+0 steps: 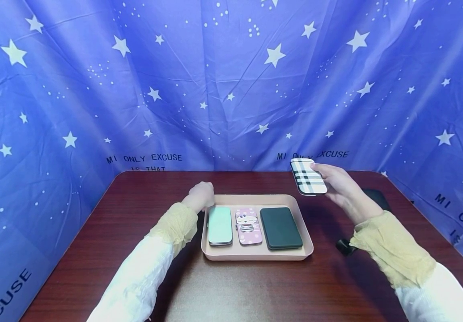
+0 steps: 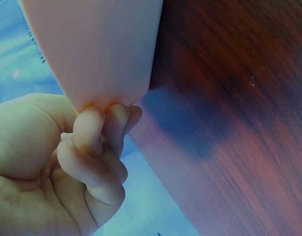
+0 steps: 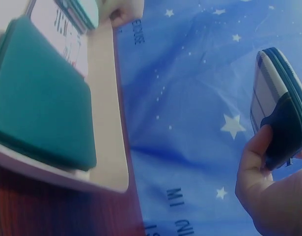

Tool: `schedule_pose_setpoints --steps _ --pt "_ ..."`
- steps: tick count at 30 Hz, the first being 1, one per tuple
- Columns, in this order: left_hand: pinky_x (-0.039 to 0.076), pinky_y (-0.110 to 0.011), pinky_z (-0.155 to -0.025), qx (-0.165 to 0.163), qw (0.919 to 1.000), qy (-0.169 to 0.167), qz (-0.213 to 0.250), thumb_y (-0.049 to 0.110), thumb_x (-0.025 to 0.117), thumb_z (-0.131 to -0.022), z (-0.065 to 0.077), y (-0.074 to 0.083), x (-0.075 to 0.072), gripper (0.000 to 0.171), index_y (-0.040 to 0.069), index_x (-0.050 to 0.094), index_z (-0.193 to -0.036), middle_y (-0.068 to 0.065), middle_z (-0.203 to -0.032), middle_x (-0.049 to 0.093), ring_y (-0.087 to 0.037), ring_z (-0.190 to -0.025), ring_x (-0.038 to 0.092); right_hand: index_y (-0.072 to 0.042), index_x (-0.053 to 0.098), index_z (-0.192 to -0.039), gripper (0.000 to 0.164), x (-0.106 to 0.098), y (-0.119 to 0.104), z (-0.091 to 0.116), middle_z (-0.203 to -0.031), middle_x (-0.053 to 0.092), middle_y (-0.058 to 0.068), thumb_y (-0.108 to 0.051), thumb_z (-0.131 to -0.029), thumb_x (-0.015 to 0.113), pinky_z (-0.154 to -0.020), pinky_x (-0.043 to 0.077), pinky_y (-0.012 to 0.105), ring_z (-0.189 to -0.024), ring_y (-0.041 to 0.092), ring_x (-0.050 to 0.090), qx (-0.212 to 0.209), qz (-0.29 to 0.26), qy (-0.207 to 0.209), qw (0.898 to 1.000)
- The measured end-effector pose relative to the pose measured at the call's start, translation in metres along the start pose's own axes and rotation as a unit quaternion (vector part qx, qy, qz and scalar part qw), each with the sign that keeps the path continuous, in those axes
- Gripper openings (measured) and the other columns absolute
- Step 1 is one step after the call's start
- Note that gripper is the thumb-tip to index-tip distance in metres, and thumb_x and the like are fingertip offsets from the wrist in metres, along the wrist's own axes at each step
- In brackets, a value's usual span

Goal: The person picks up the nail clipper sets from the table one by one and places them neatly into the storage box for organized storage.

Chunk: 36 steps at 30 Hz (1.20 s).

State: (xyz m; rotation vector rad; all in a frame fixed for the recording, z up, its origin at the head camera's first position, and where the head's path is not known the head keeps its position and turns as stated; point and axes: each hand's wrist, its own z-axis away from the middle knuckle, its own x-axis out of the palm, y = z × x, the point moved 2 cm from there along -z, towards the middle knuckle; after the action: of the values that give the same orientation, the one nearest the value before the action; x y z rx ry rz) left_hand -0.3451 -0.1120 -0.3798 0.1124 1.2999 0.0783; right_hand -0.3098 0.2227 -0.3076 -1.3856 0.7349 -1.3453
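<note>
My right hand [image 1: 337, 183] holds a plaid zip case [image 1: 308, 178] in white, black and grey above the table, right of the tray. In the right wrist view its zipped edge and a dark panel [image 3: 283, 130] show, with the thumb against it. My left hand [image 1: 201, 196] grips the far left corner of a shallow beige tray [image 1: 255, 256]; the left wrist view shows curled fingers [image 2: 89, 128] at the tray's edge. Inside the tray lie a mint-green case [image 1: 220, 226], a pink case with a cartoon cat [image 1: 249, 226] and a dark green case [image 1: 281, 227], side by side.
The tray stands on a dark red wooden table [image 1: 114, 250]. Beside and behind the right forearm lie a flat black object [image 1: 377, 199] and a small black object [image 1: 346, 247], both partly hidden. A blue star-printed curtain [image 1: 215, 89] hangs around the table's back and sides.
</note>
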Motion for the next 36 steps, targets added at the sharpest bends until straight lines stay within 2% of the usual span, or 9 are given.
schedule_pose_setpoints --steps 6,15,20,26,36 --pt "0.049 -0.028 -0.048 0.003 1.0000 0.004 -0.003 -0.003 0.062 -0.075 0.000 0.000 -0.001 0.043 0.002 0.055 -0.117 -0.004 -0.062 0.063 -0.012 -0.046 0.058 -0.010 0.056 -0.098 0.007 0.014 0.001 0.003 -0.078 0.070 0.002 -0.014 -0.098 0.050 -0.061 0.057 0.025 -0.069 0.011 0.069 0.007 0.014 -0.003 1.000" --pt "0.049 -0.028 -0.048 0.002 1.0000 0.001 -0.007 -0.003 0.063 -0.073 0.000 0.000 -0.002 0.043 0.002 0.057 -0.115 -0.004 -0.063 0.063 -0.013 -0.049 0.058 -0.010 0.059 -0.097 0.009 0.028 0.003 0.007 -0.079 0.070 0.003 -0.012 -0.097 0.050 -0.063 0.057 0.026 -0.070 0.012 0.069 0.010 0.005 -0.013 1.000" --pt "0.050 -0.028 -0.049 0.000 1.0000 0.001 -0.009 -0.004 0.063 -0.072 0.000 0.000 -0.001 0.040 0.002 0.059 -0.111 -0.004 -0.062 0.064 -0.013 -0.049 0.059 -0.006 0.050 -0.106 0.011 0.034 0.004 0.009 -0.080 0.069 0.003 -0.012 -0.097 0.051 -0.063 0.057 0.025 -0.071 0.012 0.068 0.010 0.007 -0.010 1.000" --pt "0.050 -0.028 -0.049 -0.002 0.9999 -0.001 -0.010 -0.003 0.064 -0.073 0.000 0.000 -0.001 0.042 0.003 0.058 -0.114 -0.003 -0.062 0.064 -0.012 -0.048 0.059 -0.003 0.041 -0.115 0.023 0.041 0.006 0.011 -0.080 0.069 0.002 -0.012 -0.097 0.052 -0.062 0.057 0.025 -0.071 0.011 0.068 0.004 0.016 -0.010 1.000" --pt "0.049 -0.026 -0.047 -0.001 1.0000 -0.001 -0.003 -0.003 0.061 -0.076 0.002 0.001 -0.001 0.050 0.001 0.051 -0.124 -0.003 -0.062 0.064 -0.010 -0.044 0.057 -0.003 0.047 -0.111 0.017 0.055 0.015 0.016 -0.079 0.069 0.002 -0.010 -0.097 0.051 -0.063 0.057 0.025 -0.071 0.012 0.068 0.000 0.033 -0.023 0.999"
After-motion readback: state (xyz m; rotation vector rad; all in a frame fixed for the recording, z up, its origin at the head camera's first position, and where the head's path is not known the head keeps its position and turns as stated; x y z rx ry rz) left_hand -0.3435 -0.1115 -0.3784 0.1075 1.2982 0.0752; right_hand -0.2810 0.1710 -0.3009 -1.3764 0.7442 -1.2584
